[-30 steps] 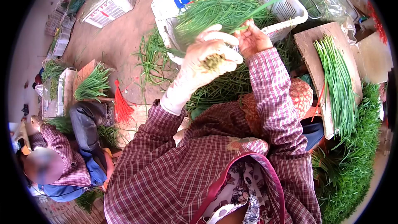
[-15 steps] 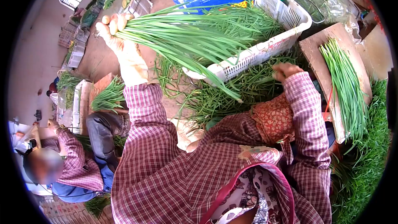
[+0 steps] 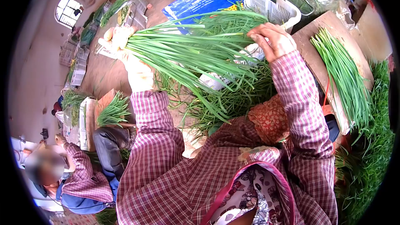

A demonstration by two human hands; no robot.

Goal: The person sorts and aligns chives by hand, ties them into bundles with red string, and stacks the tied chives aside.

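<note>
My left hand (image 3: pixel 121 43) is wrapped round the stem end of a bunch of garlic chives (image 3: pixel 187 50), whose long green leaves fan out to the right. At the far end of the leaves, my right hand (image 3: pixel 273 41) pinches a leaf tip between thumb and fingers. Under and behind the bunch stands a white plastic basket (image 3: pixel 277 10) with cut greens in it. Loose green leaves (image 3: pixel 250 87) lie heaped below the bunch, in front of the basket.
On the right, another chive bundle (image 3: pixel 341 75) lies on a tilted board (image 3: pixel 302 37), with a mass of greens (image 3: pixel 375 150) beyond. A blue plastic sheet (image 3: pixel 204 2) drapes at the basket's back. A co-worker (image 3: pixel 85 175) sits at left near a smaller bundle (image 3: pixel 114 110).
My right hand has risen from near my lap to the leaf tips and closed on one. My left hand keeps its hold on the chives, almost in the same place.
</note>
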